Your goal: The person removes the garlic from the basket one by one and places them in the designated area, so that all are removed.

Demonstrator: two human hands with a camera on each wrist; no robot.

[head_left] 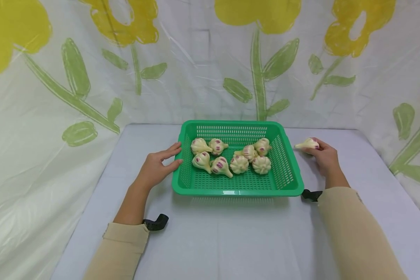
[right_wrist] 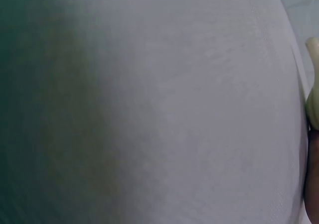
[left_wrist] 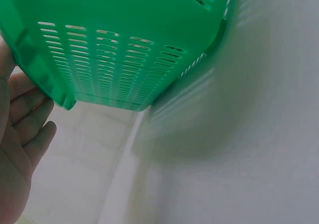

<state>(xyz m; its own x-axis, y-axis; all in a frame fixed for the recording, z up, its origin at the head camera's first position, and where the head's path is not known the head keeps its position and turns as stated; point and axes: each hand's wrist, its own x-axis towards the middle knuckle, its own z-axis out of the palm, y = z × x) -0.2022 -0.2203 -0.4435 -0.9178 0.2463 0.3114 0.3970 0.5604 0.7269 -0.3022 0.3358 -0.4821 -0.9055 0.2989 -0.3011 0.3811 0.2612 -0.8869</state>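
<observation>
A green plastic basket stands on the table with several garlic bulbs inside, cream-white with purple marks. My left hand is at the basket's left rim, fingers fairly straight and fingertips right at the edge. From the left wrist view, the fingers extend beside the rim and the basket's slotted wall fills the upper part. To the right of the basket, my right hand pinches one garlic bulb by its round end, stem pointing left. The right wrist view catches only that bulb and a bit of finger at its edge.
A white cloth covers the table. Behind it hangs a pale curtain printed with yellow flowers and green leaves. Black wrist cameras sit below the left hand and close to the basket's front right corner.
</observation>
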